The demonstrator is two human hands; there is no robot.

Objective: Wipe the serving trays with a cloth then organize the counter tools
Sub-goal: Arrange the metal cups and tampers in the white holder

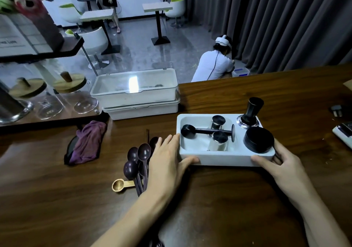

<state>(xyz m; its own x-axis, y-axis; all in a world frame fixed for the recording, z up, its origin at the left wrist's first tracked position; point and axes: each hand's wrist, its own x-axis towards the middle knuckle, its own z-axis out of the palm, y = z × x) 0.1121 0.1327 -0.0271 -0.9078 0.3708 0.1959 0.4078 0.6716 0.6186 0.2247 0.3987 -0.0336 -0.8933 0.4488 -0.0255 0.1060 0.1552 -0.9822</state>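
The white organizer tray [224, 159] sits on the wooden worktop [238, 193], right of its middle and well short of the far edge. Both hands frame it. The left hand [167, 163] lies with straight fingers along the tray's left wall and its thumb flat on the front wall. The right hand [276, 163] has its thumb on the front wall and its fingers curled round the right end.

The tray holds:
- one black long-handled scoop [187, 131], lying across the large left compartment
- two steel cylinders with dark tops [219, 122], standing in that same compartment
- one upright tamper [251, 111], at the back right
- one black round puck [258, 139], at the front right

Just left of the left hand lies a bundle of dark spoons [133, 159]. At least four bowls show, the rest overlapping. One gold measuring scoop [120, 184] lies at the bundle's near end.

Farther left lies one crumpled purple cloth [89, 142]. Behind it, at the far edge, two white lidded bins [135, 98] are stacked. Two glass jars with wooden lids [68, 86] stand on the raised shelf at the left.

Near the right edge are one dark plug [337, 110] and one white device [343, 132].

Bare wood stretches in front of the tray to the near edge, and between the tray and the plug. Writing on the sign at the far left is too blurred to read.
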